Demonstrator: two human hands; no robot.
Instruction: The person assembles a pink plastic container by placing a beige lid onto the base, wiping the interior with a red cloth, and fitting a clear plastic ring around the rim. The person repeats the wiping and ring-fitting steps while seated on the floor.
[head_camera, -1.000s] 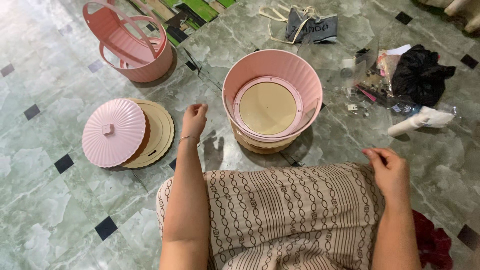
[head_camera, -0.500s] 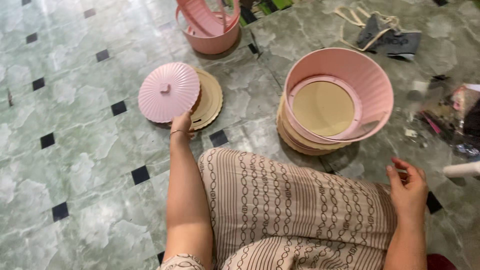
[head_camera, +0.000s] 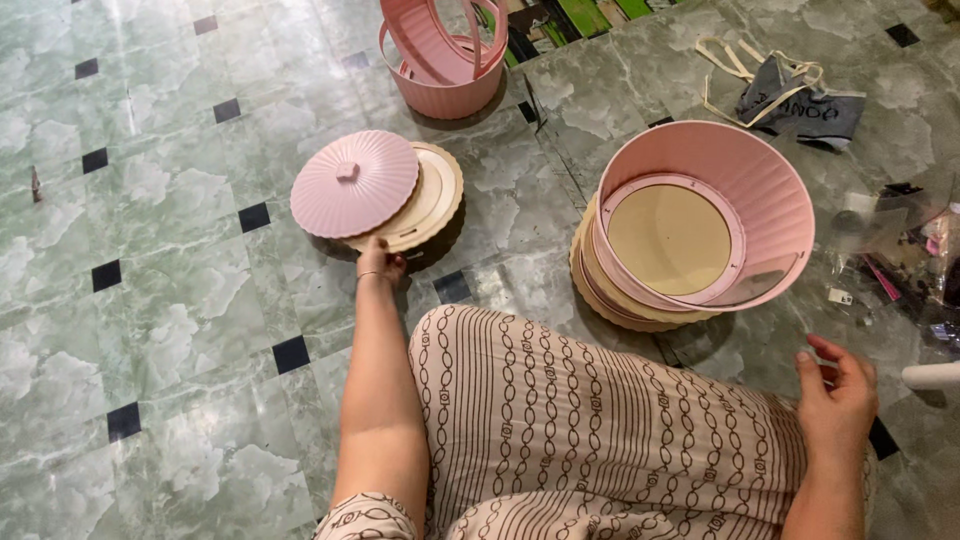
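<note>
The person is reaching the left hand (head_camera: 380, 262) to the near edge of the pink ribbed lid (head_camera: 354, 183), which is lying on the beige round plate (head_camera: 432, 200) on the marble floor (head_camera: 160, 330). The fingers are curling at the rim and gripping nothing firmly; sliding them well under would be wiser, I think. The right hand (head_camera: 835, 388) is hovering half open and empty beside the pink bucket (head_camera: 715, 215).

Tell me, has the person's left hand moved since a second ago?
Yes. The left hand has gone from beside the big pink ribbed plastic tub over to the round pink ribbed lid, its fingers touching it.
</note>
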